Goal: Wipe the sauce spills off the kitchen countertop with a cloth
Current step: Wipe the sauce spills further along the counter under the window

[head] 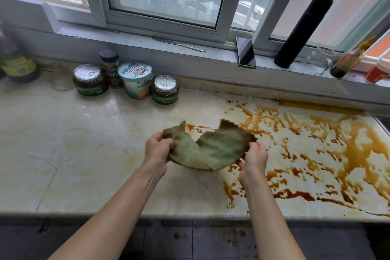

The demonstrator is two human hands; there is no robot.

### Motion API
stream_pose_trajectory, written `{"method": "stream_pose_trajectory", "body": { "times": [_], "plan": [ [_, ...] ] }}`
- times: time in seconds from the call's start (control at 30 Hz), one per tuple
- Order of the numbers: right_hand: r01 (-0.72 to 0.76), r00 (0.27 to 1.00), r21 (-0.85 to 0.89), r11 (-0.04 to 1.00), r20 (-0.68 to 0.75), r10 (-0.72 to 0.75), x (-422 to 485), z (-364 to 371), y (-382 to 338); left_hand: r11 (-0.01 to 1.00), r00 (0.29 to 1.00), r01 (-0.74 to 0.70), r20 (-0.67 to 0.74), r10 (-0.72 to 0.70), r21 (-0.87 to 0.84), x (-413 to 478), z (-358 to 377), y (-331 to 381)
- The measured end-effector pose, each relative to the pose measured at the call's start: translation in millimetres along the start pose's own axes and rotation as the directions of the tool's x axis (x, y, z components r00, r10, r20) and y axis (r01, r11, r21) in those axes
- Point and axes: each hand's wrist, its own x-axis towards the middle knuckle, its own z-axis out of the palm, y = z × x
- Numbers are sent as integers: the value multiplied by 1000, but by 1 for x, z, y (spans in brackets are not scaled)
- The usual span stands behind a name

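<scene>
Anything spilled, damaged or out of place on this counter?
Brown sauce is spilled across the right half of the countertop. The green cloth, held in the left hand and right hand, is stained brown at its edges. A thin dark line, perhaps a crack, curves across the countertop's front left.

Home kitchen: sauce-stained countertop (84, 154), condiment jars (90, 80), window sill (147, 42)
</scene>
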Motion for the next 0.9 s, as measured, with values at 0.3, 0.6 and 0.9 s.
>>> {"method": "stream_pose_trajectory", "body": {
  "times": [0.3,0.6,0.9],
  "plan": [
    [-108,939,-433,895,-340,-51,16,-28,63,716,985,156,-56,-161,681,-2,-58,-43],
    [395,874,-901,180,309,-374,-37,-16,114,115,820,-472,387,421,874,10,-6,-33],
    [431,885,-880,198,370,-284,-27,-11,102,-370,644,-692,762,70,620,44,41,-53]
  ]
}}
